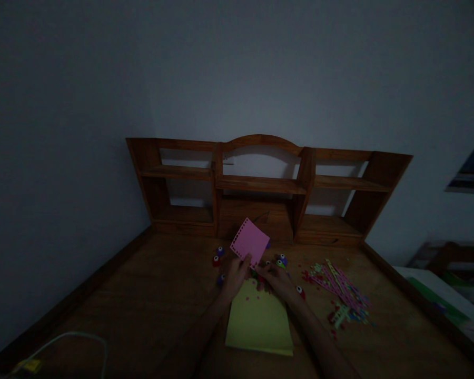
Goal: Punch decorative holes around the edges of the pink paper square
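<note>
My left hand (236, 276) pinches the lower edge of a pink paper square (249, 241) that has a row of small holes punched along its left side. The sheet is held tilted above the wooden desk (142, 305). My right hand (274, 277) is closed just right of it, around a small dark object I cannot make out in the dim light. Below both hands lies a yellow sheet (259, 322) with a few tiny paper bits on its top edge. Several small round craft punches (220, 251) sit around the hands.
A heap of punched pink and coloured paper strips (344, 295) lies at the right. A wooden shelf unit (260, 184) stands at the back against the wall. A pale cable (73, 339) curls at the desk's front left. The scene is very dark.
</note>
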### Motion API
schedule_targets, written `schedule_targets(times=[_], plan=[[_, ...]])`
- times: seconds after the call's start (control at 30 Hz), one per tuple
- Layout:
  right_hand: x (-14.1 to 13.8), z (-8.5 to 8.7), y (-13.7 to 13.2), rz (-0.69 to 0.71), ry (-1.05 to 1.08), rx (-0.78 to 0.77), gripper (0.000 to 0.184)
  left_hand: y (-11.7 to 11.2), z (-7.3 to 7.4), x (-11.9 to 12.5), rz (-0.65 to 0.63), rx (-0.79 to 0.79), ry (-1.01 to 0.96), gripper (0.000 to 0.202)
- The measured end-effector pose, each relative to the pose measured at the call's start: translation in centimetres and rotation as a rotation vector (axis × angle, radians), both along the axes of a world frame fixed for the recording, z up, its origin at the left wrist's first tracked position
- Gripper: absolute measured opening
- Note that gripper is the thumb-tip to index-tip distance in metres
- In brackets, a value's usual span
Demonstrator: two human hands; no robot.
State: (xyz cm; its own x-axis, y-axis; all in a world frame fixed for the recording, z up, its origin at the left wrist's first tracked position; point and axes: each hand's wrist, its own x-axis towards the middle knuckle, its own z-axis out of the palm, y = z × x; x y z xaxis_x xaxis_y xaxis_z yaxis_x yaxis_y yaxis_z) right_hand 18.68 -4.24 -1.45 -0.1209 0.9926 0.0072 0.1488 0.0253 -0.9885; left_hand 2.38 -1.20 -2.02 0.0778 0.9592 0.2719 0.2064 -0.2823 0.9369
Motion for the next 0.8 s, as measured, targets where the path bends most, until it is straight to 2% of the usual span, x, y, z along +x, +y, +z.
schedule_targets(times=[0.2, 0.4, 0.6, 0.8], plan=[[0.0, -0.2, 0.2, -0.003, 0.008, -0.022, 0.047, -0.4, 0.8, 0.0, 0.021, -0.012, 0.019, 0.061], [0.0, -0.5, 0.5, -0.020, 0.001, -0.043, 0.049, -0.3, 0.7, 0.1, 0.029, 0.001, 0.032, 0.058], [-0.3, 0.2, 0.0, -0.031, 0.032, -0.027, 0.049, -0.4, 1.0, -0.1, 0.060, 0.053, 0.066, 0.059], [-0.2, 0.1, 0.0, -0.213, 0.073, 0.100, 0.048, -0.6, 1.4, 0.0, 0.065, -0.002, -0.006, 0.058]])
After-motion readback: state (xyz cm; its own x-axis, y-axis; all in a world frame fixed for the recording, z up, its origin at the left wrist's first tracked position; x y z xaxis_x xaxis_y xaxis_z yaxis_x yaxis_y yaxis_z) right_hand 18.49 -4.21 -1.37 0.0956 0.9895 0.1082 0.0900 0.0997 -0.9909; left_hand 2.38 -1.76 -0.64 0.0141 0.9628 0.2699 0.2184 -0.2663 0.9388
